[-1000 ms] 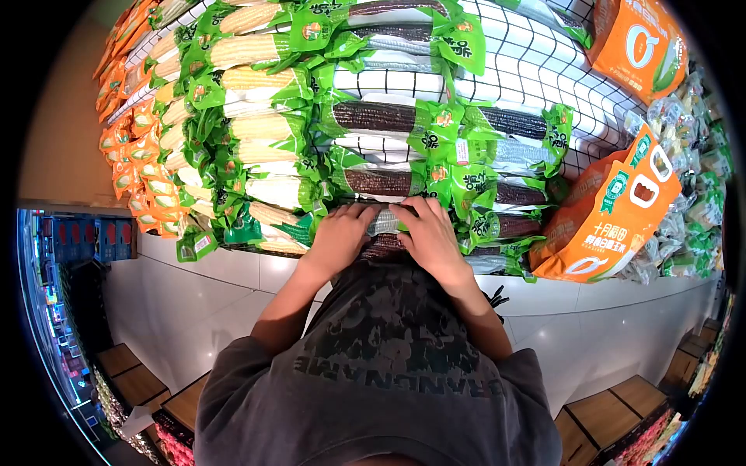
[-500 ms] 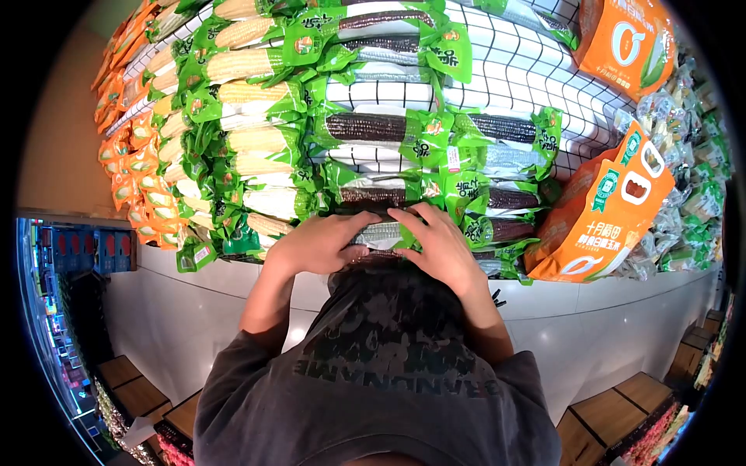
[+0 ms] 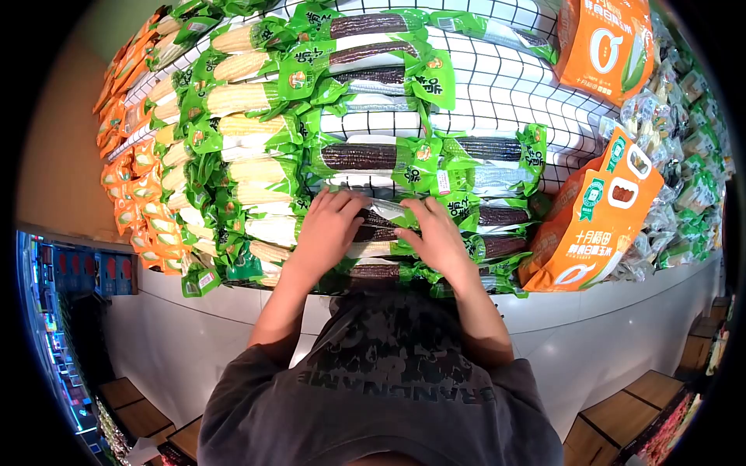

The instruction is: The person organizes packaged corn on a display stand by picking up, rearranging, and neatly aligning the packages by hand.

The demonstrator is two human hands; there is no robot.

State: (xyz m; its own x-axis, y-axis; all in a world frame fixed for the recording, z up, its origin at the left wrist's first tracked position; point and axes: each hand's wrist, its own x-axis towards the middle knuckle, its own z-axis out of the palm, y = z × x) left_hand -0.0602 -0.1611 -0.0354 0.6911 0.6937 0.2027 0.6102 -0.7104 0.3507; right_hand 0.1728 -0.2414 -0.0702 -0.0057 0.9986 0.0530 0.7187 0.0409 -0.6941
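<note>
My left hand rests over the left end of a dark purple corn packet, its fingers bent across the wrapper. On the packet's right end, my right hand has its thumb and fingers closed around the plastic. The packet lies crosswise among the others, its ends partly covered by my hands. Just beyond it sits another dark corn packet. Nearer my body is one more dark corn packet by the display's front edge.
Yellow corn packets are stacked on the left, with orange packets past them. An orange printed bag stands on the right, beside clear wrapped goods. A white checked cloth covers the display. Wooden crates stand behind me.
Both hands have moved forward over the display and slightly apart. The packet between them showed a silvery side; now dark kernels show there. The view has shifted a little.
</note>
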